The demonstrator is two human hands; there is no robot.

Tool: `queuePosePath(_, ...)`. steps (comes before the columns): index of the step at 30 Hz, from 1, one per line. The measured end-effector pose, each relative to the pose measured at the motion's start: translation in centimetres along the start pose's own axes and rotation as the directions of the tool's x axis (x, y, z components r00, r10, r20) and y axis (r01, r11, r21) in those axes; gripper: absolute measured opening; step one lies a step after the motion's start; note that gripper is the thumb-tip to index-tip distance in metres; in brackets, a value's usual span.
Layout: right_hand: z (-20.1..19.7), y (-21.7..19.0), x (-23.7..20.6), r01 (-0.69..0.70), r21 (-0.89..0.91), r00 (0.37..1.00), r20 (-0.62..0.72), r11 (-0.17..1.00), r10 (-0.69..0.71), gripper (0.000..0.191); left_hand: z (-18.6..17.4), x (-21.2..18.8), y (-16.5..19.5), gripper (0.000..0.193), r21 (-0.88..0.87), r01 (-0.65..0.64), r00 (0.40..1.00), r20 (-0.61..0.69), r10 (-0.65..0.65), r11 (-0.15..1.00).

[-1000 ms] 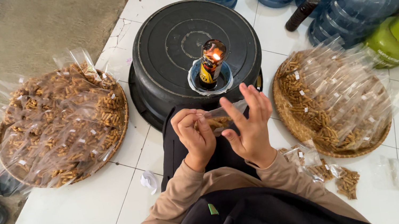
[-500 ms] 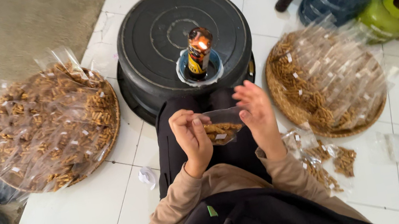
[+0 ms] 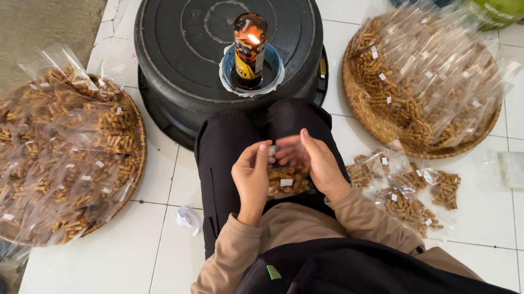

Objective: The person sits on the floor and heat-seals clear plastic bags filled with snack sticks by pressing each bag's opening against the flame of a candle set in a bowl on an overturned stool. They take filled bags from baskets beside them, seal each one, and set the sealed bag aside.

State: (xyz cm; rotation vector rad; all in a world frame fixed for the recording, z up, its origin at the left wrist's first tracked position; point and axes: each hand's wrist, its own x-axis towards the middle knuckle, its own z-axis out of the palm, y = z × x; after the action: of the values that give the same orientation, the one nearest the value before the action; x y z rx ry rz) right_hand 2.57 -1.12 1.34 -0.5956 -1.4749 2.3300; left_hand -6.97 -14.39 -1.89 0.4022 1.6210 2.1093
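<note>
Fingers of both hands pinching snack bag (image 3: pixel 287 180) over my lap, left hand (image 3: pixel 253 178) & right hand (image 3: pixel 321 164) now lower, nearer body vs before, bottle lamp (image 3: pixel 249 50) lit just ahead on black tub (image 3: pixel 186 32)

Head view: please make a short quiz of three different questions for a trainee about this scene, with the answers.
1. True or false: both hands hold one small clear plastic bag of brown snack sticks over the lap.
2. What burns on top of the dark glass bottle standing on the upturned round black plastic tub?
3. Which lies nearer the right hand: A, the round woven tray of filled bags on the right, or B, the round woven tray of filled bags on the left?

Key
1. True: the left hand and the right hand have it between them.
2. A small flame.
3. A.
</note>
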Motion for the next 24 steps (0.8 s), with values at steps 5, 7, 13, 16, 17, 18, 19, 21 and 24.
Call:
queuePosePath(5,-0.4,0.6,0.1,0.041,-0.121,0.998,0.051,0.992,-0.035,0.053,-0.7,0.7,-1.4,0.035,-0.103,0.072,0.997,0.009,-0.072,0.992)
queuePosePath(7,-0.7,1.3,-0.2,0.003,-0.069,1.000,0.006,0.998,-0.003,0.065,-1.3,0.7,-1.8,0.034,-0.036,0.044,0.995,0.087,-0.041,0.998)
queuePosePath(13,-2.3,3.3,-1.1,0.025,-0.165,0.999,0.041,0.986,-0.018,0.061,-2.4,0.2,-2.6,0.054,-0.076,0.186,0.982,0.036,-0.184,0.980)
queuePosePath(16,-2.9,4.0,-2.1,-0.040,-0.126,0.995,0.088,0.991,0.052,0.066,-2.5,-0.2,-2.4,0.059,-0.115,0.235,0.971,0.075,-0.228,0.965)
queuePosePath(17,-3.0,4.1,-2.6,-0.002,-0.201,0.991,0.129,0.979,0.029,0.063,-2.4,-0.3,-2.3,0.059,-0.120,0.245,0.967,0.097,-0.234,0.962)
queuePosePath(18,-3.2,4.3,-3.1,0.038,-0.274,0.986,0.169,0.961,0.009,0.060,-2.3,-0.4,-2.1,0.059,-0.123,0.254,0.963,0.120,-0.240,0.959)
queuePosePath(19,-3.4,4.4,-3.6,0.080,-0.344,0.978,0.210,0.935,-0.006,0.058,-2.0,-0.4,-1.9,0.059,-0.126,0.262,0.959,0.143,-0.244,0.957)
queuePosePath(21,-4.1,4.5,-4.8,0.024,-0.205,0.986,0.166,0.978,0.011,0.063,-1.2,-0.4,-1.5,0.058,-0.070,0.260,0.949,0.205,-0.241,0.963)
queuePosePath(24,-6.7,4.6,-5.9,0.042,0.050,0.999,-0.017,0.998,-0.041,0.072,0.1,-0.2,-1.1,0.054,0.015,0.131,0.959,0.251,-0.131,0.991)
